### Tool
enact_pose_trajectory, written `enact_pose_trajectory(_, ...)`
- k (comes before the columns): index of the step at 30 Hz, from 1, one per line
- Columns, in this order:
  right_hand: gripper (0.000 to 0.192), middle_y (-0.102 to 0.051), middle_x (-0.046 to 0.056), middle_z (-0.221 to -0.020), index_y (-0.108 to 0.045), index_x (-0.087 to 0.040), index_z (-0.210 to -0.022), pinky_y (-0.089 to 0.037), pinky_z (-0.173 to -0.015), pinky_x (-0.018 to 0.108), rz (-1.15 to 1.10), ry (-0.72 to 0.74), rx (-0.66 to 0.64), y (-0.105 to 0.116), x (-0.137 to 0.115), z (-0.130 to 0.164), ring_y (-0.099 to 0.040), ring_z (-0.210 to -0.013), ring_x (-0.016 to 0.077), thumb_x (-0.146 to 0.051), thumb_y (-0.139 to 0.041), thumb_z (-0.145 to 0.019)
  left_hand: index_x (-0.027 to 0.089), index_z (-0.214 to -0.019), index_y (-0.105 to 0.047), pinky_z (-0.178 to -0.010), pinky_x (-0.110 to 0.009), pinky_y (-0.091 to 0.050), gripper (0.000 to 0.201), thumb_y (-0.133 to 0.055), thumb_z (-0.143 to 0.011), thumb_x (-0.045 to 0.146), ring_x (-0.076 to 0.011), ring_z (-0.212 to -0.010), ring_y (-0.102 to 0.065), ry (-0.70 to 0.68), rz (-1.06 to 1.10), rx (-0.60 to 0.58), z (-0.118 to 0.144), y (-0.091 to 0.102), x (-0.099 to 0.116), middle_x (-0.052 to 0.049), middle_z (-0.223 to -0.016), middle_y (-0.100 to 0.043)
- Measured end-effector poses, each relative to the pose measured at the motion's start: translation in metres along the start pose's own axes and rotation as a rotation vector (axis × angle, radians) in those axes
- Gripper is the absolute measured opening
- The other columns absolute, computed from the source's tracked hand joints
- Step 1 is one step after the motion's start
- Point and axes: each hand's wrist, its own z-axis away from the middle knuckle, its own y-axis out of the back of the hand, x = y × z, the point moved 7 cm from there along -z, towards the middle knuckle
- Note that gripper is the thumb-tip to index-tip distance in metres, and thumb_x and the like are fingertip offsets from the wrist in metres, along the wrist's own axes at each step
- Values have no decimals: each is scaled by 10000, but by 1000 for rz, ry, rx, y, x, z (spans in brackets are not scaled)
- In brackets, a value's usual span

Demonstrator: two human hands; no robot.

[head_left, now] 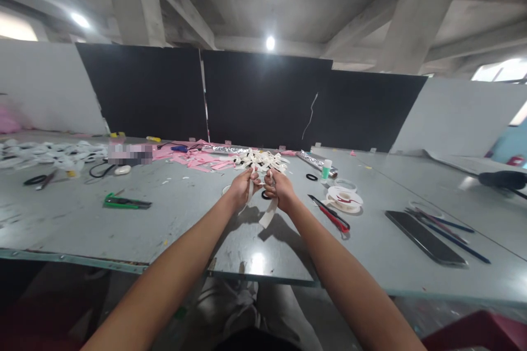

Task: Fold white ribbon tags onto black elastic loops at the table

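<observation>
Both of my hands are raised over the table's middle, close together, with fingers closed on a cream ribbon (pixel 269 215). One ribbon end hangs below my right hand (pixel 279 187); another length drops from my left hand (pixel 244 189). The part between the fingertips is small and partly hidden by the fingers. Just behind the hands lies a pile of cream ribbon bows (pixel 263 159). A black ring (pixel 266 195) shows beneath the hands. To the right rests a white ribbon spool (pixel 345 199).
Red-handled scissors or cutter (pixel 334 218), a glue bottle (pixel 326 170) and a dark phone (pixel 426 237) lie to the right. A green utility knife (pixel 127 202) is at left. Pink strips (pixel 197 157) and white bows (pixel 49 152) lie farther back, before black panels (pixel 267 101).
</observation>
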Motion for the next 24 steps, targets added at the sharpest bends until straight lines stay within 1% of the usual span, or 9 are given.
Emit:
enact_pose_trajectory(3,142,-329,-104,-533,-410,-212,-759,-132,-323,145,-29,-42,6,-4,3,1,-164,-343,28,-322,-485,-808,172,-810,-509,-508,-212,-411,87,-522,-863,240,-74,-434,-368,-12,-94,-10,1,-1,-2,70,-524,-344)
enact_pose_trajectory(5,105,-355,-100,-542,-427,-209,-772,-157,-318,144,-38,-30,8,-4,3,1,-203,-345,29,-286,-497,-786,177,-804,-499,-498,-207,-399,101,-561,-833,252,-70,-432,-349,-18,-158,-10,0,0,-3,74,-528,-327)
enact_pose_trajectory(7,110,-421,-90,-576,-465,-204,-815,-223,-324,136,-33,10,14,-3,2,0,-293,-368,29,-248,-548,-758,179,-821,-495,-511,-210,-414,127,-590,-809,262,-65,-441,-354,-24,-204,5,-1,3,-3,75,-544,-340)
enact_pose_trajectory(10,204,-541,-57,-674,-536,-197,-903,-365,-373,134,3,55,18,3,1,-3,-441,-453,39,-213,-633,-724,179,-861,-501,-535,-228,-450,146,-595,-802,273,-68,-460,-395,-44,-213,11,-2,6,-2,71,-567,-376)
enact_pose_trajectory(14,233,-620,-11,-794,-598,-190,-932,-479,-445,142,65,82,38,13,0,-5,-524,-535,50,-275,-683,-733,173,-852,-501,-534,-226,-455,128,-574,-820,274,-74,-474,-441,-84,-183,7,-1,5,4,60,-579,-419)
enact_pose_trajectory(17,236,-629,2,-791,-597,-178,-851,-477,-430,140,142,108,75,18,-2,-5,-520,-529,50,-364,-687,-738,169,-823,-492,-528,-221,-440,106,-565,-811,244,-74,-468,-452,-79,-195,31,-1,5,6,52,-579,-447)
enact_pose_trajectory(19,265,-620,-5,-731,-578,-182,-822,-446,-389,149,233,138,87,17,-4,-4,-509,-507,62,-421,-664,-746,166,-791,-490,-522,-219,-421,111,-570,-796,244,-78,-468,-457,-96,-261,39,-2,5,7,47,-569,-455)
enact_pose_trajectory(22,266,-547,-40,-562,-583,-196,-845,-369,-327,176,498,213,102,10,-8,0,-452,-413,83,-451,-604,-772,166,-728,-500,-495,-216,-369,112,-580,-763,237,-87,-455,-438,-180,-521,66,-5,6,10,39,-541,-460)
enact_pose_trajectory(24,237,-517,-43,-541,-604,-203,-863,-370,-348,199,703,299,115,2,-13,3,-439,-404,93,-426,-582,-784,167,-715,-524,-502,-221,-349,68,-587,-723,193,-98,-476,-440,-276,-753,89,-4,6,13,30,-556,-489)
